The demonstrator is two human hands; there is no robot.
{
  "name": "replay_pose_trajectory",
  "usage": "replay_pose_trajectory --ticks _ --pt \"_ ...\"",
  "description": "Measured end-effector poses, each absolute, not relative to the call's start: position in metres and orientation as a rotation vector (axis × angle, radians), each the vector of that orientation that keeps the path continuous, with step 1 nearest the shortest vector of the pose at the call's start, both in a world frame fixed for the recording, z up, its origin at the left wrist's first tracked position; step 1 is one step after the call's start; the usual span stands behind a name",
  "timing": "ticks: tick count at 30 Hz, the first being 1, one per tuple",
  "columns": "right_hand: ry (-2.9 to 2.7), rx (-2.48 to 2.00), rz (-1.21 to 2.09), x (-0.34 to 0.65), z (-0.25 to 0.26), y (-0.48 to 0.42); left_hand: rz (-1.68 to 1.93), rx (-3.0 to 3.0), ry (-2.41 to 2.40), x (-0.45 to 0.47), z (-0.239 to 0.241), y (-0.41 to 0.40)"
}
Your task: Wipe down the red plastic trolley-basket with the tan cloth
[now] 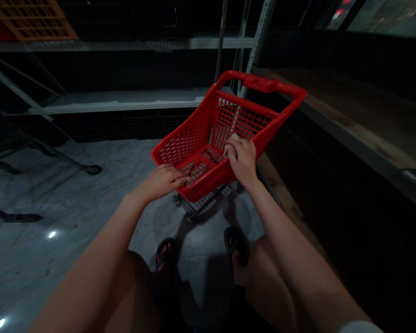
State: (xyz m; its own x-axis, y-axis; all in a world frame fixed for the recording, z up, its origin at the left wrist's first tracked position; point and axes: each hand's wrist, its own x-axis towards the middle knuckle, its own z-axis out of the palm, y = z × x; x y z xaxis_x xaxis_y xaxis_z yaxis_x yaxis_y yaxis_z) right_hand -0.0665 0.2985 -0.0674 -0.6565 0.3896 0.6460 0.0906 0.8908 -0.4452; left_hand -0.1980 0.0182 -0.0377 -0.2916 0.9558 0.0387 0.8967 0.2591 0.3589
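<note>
A red plastic shopping basket (194, 138) on small wheels stands on the floor in front of my feet, its handle (263, 84) at the far side. My left hand (164, 179) rests on the near rim of the basket with its fingers curled over the edge. My right hand (241, 156) reaches inside the basket, fingers closed around a small pale thing I cannot make out, close to the mesh bottom.
Metal shelving (125, 99) runs along the back, and a long wooden shelf (350, 115) runs along the right. Shelf legs and feet (92, 169) stand on the grey floor at left. My sandalled feet (235, 243) are just behind the basket.
</note>
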Motion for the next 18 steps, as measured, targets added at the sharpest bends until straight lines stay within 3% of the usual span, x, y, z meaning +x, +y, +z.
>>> replay_pose_trajectory --ticks 8,18 --pt "-2.584 0.315 0.552 -0.04 -0.076 0.166 0.545 1.645 2.315 -0.245 -0.046 -0.008" --pt "-2.56 0.406 0.531 -0.061 -0.095 0.203 0.449 1.706 2.494 -0.224 -0.055 0.005"
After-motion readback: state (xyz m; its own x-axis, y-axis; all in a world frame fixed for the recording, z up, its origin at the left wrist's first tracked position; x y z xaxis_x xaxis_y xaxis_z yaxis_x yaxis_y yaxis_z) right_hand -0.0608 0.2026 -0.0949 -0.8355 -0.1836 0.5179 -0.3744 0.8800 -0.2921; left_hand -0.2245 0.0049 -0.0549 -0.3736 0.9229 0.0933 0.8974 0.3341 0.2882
